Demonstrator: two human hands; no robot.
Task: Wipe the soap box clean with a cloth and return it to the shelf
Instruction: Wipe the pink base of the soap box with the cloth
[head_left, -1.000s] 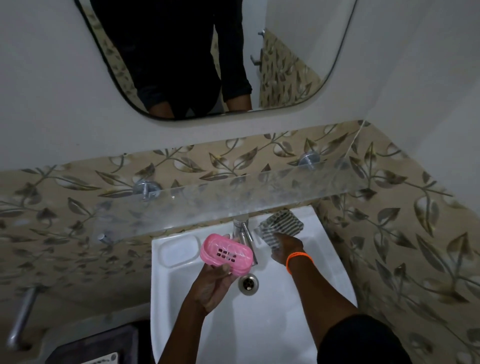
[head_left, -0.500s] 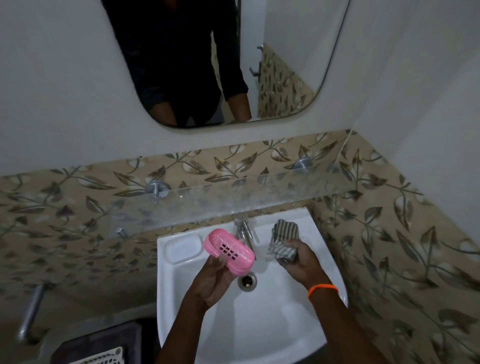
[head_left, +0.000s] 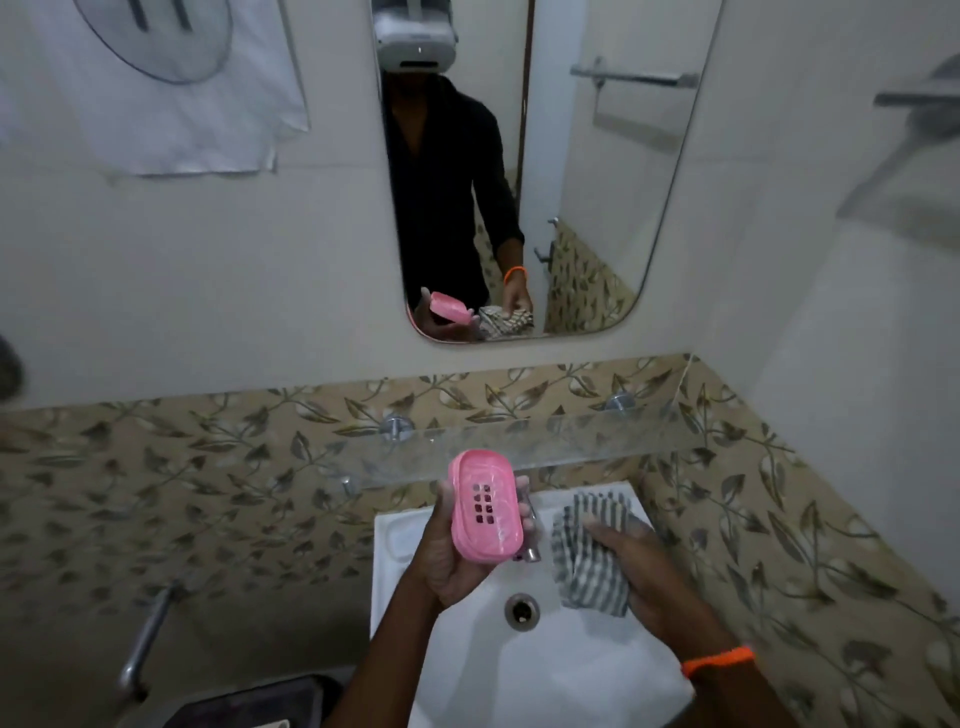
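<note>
Soap box (head_left: 485, 506) cradled in left hand (head_left: 452, 551) over the sink (head_left: 545, 675), fingers (head_left: 522, 491) curled round its edges, slotted face up toward the camera, long axis running away toward the wall. Cloth (head_left: 592, 551) bunched in right hand (head_left: 644, 577), fingers pressed into the striped folds, just beside the box on its right and apart from it. Next, judging by this: cloth across leftward, stroked along the length. Beyond, glass shelf (head_left: 519, 441) bare above the tap.
</note>
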